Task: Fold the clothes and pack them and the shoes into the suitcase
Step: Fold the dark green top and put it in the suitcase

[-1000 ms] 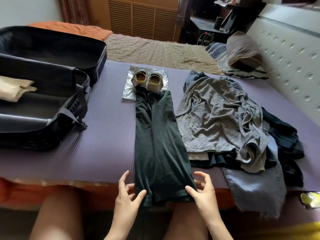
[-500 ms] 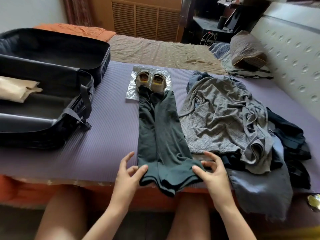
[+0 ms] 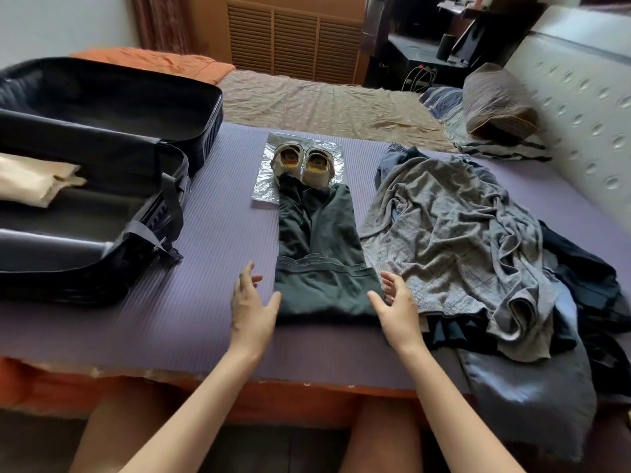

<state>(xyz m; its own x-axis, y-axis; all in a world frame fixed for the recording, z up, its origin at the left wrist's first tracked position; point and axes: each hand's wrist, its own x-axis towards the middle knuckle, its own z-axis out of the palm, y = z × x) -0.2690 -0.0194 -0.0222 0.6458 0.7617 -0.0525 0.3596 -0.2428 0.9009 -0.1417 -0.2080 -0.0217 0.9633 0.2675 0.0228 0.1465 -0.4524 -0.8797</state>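
Since prev. frames: near end of green garment has been flipped up onto itself, hem seam now across mid-frame. Left hand & right hand flank the fold, fingers spread, thumbs touching its edges, nothing pinched. So 1st fold looks done, more needed before packing.

Ribbed purple mat on the bed. Black suitcase open at left, w/ folded beige cloth inside. Rumpled grey knit pile at right. Garment is soft, matte. Shoes on crinkled foil, upper centre.
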